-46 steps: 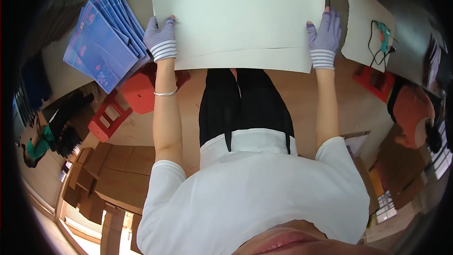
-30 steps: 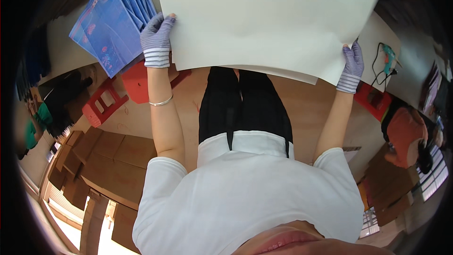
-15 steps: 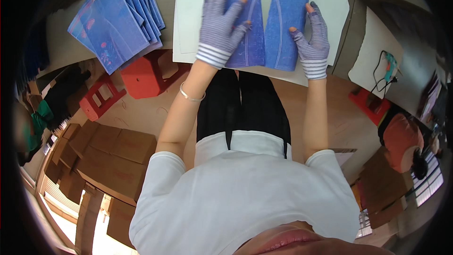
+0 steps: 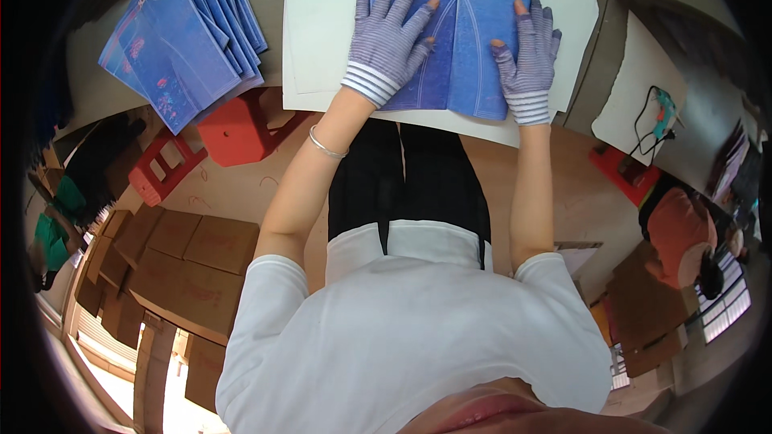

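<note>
Two flat blue denim-print panels lie side by side on white sheets (image 4: 318, 48) in front of me, their inner edges meeting. The left panel (image 4: 434, 72) shows a pink flower motif near its upper part; the right panel (image 4: 482, 40) has printed white stitch lines. My left hand (image 4: 390, 40), in a striped purple glove with bare thumb and forefinger tips, rests spread on the left panel and the sheet beside it. Gloved the same way, my right hand (image 4: 528, 52) lies open, fingers stretched, on the outer edge of the right panel. I cannot tell whether the panels are joined higher up.
A fanned stack of similar blue printed pieces (image 4: 173, 40) lies on the table's left. Red stools (image 4: 233, 133) and brown cartons (image 4: 189, 281) stand below. At right, a teal-handled tool with a black cord (image 4: 663, 116) rests on another table near a person in orange (image 4: 679, 229).
The gap between the two panels has closed, so their inner edges now meet. My left hand has spread its fingers more; my right hand has shifted slightly up and left.
</note>
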Demonstrator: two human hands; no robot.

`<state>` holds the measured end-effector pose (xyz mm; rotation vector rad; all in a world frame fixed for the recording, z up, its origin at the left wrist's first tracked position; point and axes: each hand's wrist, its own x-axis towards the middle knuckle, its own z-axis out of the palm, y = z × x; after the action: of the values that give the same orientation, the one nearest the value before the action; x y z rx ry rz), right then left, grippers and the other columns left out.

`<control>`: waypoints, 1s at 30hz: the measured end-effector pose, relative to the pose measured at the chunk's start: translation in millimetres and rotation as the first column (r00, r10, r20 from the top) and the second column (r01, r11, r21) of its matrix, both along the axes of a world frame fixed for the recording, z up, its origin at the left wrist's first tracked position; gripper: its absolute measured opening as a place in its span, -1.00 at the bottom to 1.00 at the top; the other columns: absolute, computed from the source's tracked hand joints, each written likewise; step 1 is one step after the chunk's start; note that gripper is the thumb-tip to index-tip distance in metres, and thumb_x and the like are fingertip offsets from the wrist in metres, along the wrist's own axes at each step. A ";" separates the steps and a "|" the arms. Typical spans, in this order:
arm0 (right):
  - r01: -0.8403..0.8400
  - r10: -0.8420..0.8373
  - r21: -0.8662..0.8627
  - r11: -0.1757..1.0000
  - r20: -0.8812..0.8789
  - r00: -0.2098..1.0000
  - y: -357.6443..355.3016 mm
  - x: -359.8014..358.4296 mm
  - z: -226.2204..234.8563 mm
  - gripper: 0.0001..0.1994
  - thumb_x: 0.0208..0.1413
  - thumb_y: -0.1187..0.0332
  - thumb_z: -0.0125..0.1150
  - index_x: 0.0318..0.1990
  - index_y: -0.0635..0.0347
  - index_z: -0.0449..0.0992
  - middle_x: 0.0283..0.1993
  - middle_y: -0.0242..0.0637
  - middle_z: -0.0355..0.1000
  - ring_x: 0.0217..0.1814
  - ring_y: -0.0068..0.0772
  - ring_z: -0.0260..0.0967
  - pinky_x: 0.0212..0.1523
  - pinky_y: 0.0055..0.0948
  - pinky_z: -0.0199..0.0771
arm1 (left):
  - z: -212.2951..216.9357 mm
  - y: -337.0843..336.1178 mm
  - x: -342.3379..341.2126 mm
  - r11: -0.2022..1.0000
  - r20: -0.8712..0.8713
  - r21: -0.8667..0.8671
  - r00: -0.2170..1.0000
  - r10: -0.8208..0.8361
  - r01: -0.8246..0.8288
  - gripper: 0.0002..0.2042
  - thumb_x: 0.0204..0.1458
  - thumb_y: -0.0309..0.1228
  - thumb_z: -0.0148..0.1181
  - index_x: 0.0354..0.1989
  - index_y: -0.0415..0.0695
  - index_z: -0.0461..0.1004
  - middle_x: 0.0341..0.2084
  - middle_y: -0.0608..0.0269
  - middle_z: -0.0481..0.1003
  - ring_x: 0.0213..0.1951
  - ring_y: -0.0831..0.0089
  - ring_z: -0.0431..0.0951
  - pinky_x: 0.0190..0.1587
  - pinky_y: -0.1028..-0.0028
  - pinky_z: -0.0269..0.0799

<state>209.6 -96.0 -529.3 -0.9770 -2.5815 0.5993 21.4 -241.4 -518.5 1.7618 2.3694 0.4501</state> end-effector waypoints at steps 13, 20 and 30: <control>0.047 -0.047 -0.016 0.999 -0.016 0.999 0.1 -3.7 -7.3 -0.33 0.16 -0.18 0.04 0.37 -0.12 0.21 0.44 -0.05 0.08 0.52 0.10 -0.12 0.45 0.23 -0.36 | -8.7 -4.7 -4.6 1.000 0.042 0.027 0.999 0.005 -0.006 -0.42 0.05 -0.09 0.21 0.30 0.17 0.31 0.38 0.15 0.12 0.43 -0.01 -0.05 0.40 -0.15 -0.22; 0.055 -0.055 0.015 0.998 -0.005 0.998 -1.6 -7.0 -6.3 -0.36 0.18 -0.14 0.05 0.36 -0.15 0.22 0.44 -0.07 0.08 0.52 0.08 -0.12 0.45 0.23 -0.38 | -4.9 -3.8 -4.3 0.999 0.058 0.035 0.998 0.006 -0.008 -0.42 0.05 -0.10 0.21 0.30 0.17 0.31 0.37 0.17 0.14 0.43 0.00 -0.04 0.39 -0.15 -0.22; 0.041 -0.069 0.170 0.985 0.162 0.984 -7.4 -14.1 -9.7 -0.36 0.15 -0.17 0.06 0.35 -0.20 0.24 0.44 -0.07 0.07 0.51 0.14 -0.11 0.41 0.35 -0.34 | -7.9 -4.4 -3.3 0.999 0.050 0.038 0.999 0.001 -0.003 -0.41 0.03 -0.10 0.22 0.29 0.14 0.32 0.36 0.20 0.17 0.41 0.02 0.01 0.38 -0.17 -0.21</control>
<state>195.5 -103.4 -539.1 -1.0800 -2.6870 0.2925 18.2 -245.8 -526.4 1.7438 2.3439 0.5367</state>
